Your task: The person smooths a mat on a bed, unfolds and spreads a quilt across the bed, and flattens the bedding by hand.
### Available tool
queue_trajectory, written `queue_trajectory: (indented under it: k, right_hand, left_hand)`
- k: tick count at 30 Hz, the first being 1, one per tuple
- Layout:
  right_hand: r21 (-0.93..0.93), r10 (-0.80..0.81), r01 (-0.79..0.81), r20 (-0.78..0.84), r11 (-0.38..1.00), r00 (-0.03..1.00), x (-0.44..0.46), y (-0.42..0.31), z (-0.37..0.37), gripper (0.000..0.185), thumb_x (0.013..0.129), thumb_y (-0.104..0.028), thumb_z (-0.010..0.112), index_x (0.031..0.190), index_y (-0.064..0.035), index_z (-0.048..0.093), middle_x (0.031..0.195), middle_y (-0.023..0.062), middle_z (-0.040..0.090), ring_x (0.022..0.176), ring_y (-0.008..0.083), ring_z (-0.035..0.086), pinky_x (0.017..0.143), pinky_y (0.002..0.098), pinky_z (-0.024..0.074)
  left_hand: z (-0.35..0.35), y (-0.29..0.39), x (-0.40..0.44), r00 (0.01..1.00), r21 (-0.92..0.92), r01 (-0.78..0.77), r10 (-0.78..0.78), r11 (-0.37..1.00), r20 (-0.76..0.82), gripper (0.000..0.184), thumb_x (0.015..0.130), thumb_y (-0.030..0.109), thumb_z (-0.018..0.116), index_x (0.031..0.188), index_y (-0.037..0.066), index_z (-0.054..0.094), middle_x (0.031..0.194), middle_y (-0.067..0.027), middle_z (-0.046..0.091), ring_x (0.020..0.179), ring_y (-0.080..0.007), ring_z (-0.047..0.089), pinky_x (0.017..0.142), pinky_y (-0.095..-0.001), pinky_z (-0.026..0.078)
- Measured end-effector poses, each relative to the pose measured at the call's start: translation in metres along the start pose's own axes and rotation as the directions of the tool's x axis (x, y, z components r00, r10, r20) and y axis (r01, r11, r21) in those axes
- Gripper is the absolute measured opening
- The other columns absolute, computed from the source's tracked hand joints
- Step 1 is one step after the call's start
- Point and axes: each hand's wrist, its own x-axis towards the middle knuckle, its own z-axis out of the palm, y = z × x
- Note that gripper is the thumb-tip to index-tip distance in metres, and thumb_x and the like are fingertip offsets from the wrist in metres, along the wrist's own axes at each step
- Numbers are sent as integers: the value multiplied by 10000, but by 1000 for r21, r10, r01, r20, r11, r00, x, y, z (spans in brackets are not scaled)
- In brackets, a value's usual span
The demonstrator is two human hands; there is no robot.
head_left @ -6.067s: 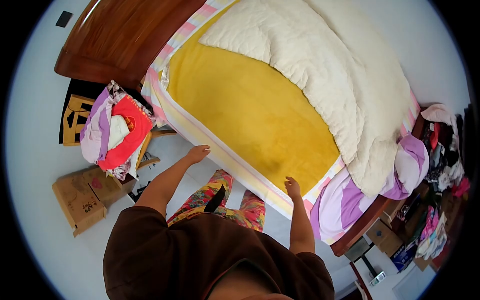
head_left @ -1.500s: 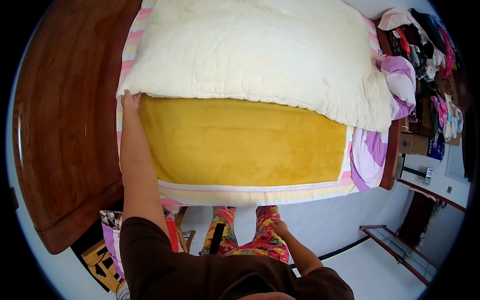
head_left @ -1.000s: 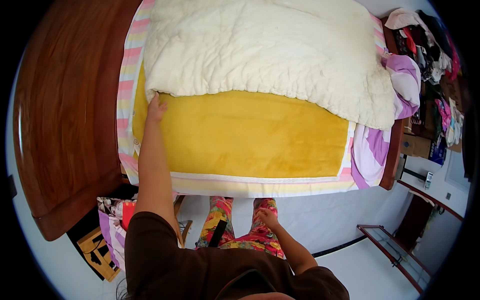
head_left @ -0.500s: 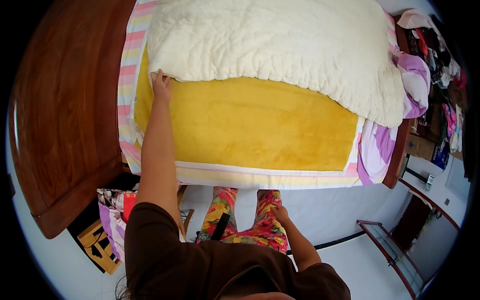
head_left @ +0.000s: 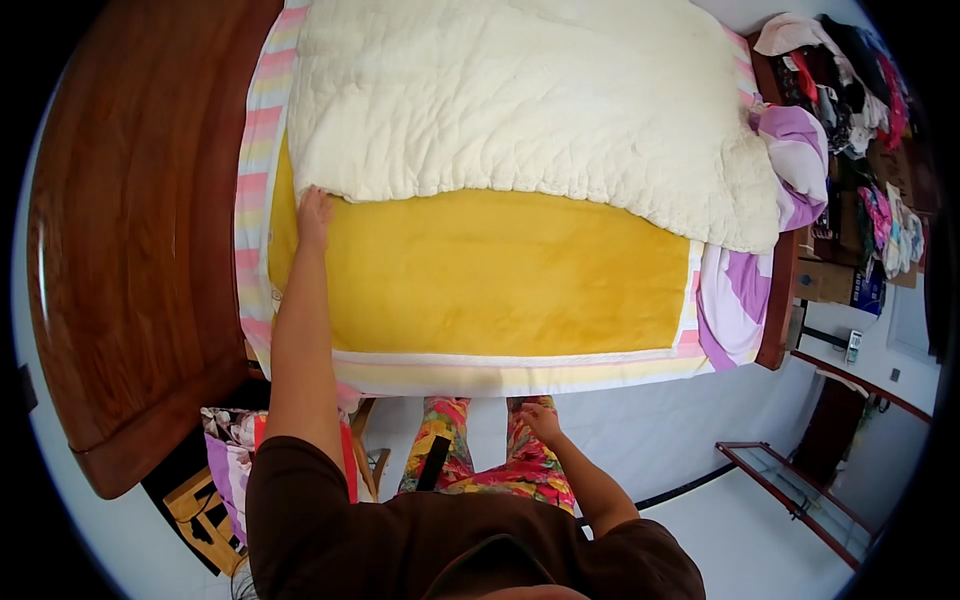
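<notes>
A thick cream quilt (head_left: 520, 90) covers the far part of the bed, its near edge lying across a yellow blanket (head_left: 500, 270). My left hand (head_left: 314, 215) reaches forward to the quilt's near left corner, with the fingers closed on its edge. Below the bed's near side, my right hand (head_left: 541, 420) hovers by my thigh, fingers loosely bent and apart, holding nothing. A pink, yellow and white striped sheet (head_left: 258, 150) shows around the blanket. Purple and white bedding (head_left: 735, 300) lies bunched at the bed's right end.
The wooden headboard (head_left: 150, 230) rises on the left. Below it stands a chair (head_left: 205, 520) with folded fabric (head_left: 230, 460). Clothes (head_left: 845, 90) and a cardboard box (head_left: 823, 281) are at the right, beyond the footboard (head_left: 778, 320). A metal-framed rack (head_left: 790, 500) stands lower right.
Since the earlier frames, the quilt's near left corner has shifted right, away from the headboard, with my left hand at it. The quilt now covers more of the yellow blanket than in the oldest frame.
</notes>
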Motion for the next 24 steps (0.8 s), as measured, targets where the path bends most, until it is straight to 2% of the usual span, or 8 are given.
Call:
queue_trajectory:
  k: [3, 6, 9, 11, 13, 17, 18, 24]
  right_hand:
    - [-12, 40, -41, -38, 999, 998, -2, 22, -5, 408, 807, -302, 574, 1121, -41, 560, 1004, 137, 627, 913, 256, 605, 792, 343, 469]
    - [-202, 16, -36, -101, 979, 995, -18, 3, -28, 420, 802, -331, 567, 1117, -53, 565, 999, 148, 627, 922, 290, 599, 802, 364, 466]
    - [-180, -66, 43, -124, 983, 990, -23, -1, -43, 405, 806, -328, 564, 1120, -72, 565, 981, 153, 631, 913, 302, 598, 799, 369, 467]
    - [-180, -202, 161, -242, 970, 949, -12, 25, -42, 406, 807, -336, 566, 1126, -85, 563, 945, 156, 638, 893, 302, 604, 789, 369, 470]
    - [-73, -104, 90, -227, 993, 968, -21, 15, -53, 430, 800, -320, 588, 1138, -57, 555, 929, 149, 641, 846, 274, 613, 765, 346, 477]
    - [-56, -95, 83, -263, 995, 960, -42, 6, -77, 430, 795, -323, 598, 1144, -76, 556, 856, 135, 640, 782, 252, 613, 706, 337, 482]
    - [-38, -60, 53, -230, 998, 971, -46, 8, -84, 414, 810, -332, 574, 1141, -84, 550, 922, 158, 638, 870, 301, 605, 772, 369, 474]
    - [25, -83, 92, -238, 995, 968, -55, 43, -135, 402, 812, -328, 580, 1130, -84, 556, 904, 151, 639, 857, 296, 606, 760, 373, 475]
  left_hand:
    - [4, -14, -32, 995, 106, 51, -59, 993, 77, 581, 856, 451, 484, 1314, 116, 356, 1245, -85, 457, 1047, -257, 471, 834, -362, 371]
    - [14, -35, -85, 976, 160, 166, -185, 973, 118, 610, 862, 451, 476, 1337, 100, 321, 1270, -118, 452, 1053, -269, 493, 848, -371, 375]
    - [24, -55, -145, 941, 234, 305, -329, 923, 72, 616, 863, 450, 483, 1339, 97, 315, 1267, -126, 459, 1069, -275, 496, 860, -372, 372]
    - [31, -67, -184, 915, 311, 359, -398, 880, 70, 600, 863, 442, 488, 1329, 97, 331, 1252, -125, 472, 1051, -270, 510, 856, -368, 376]
    - [25, -82, -219, 880, 394, 404, -468, 826, 79, 581, 862, 432, 493, 1316, 98, 350, 1238, -124, 485, 1019, -260, 529, 843, -364, 386]
    - [33, -97, -288, 835, 529, 436, -546, 728, 63, 546, 855, 414, 510, 1280, 91, 396, 1168, -108, 530, 937, -232, 561, 786, -349, 408]
    - [36, -99, -301, 829, 564, 434, -557, 702, 55, 540, 852, 409, 515, 1273, 90, 406, 1138, -100, 544, 909, -224, 567, 766, -346, 412]
    - [69, -112, -356, 838, 740, 344, -544, 578, 35, 449, 855, 358, 520, 1214, 94, 461, 980, -67, 576, 774, -174, 569, 674, -314, 427]
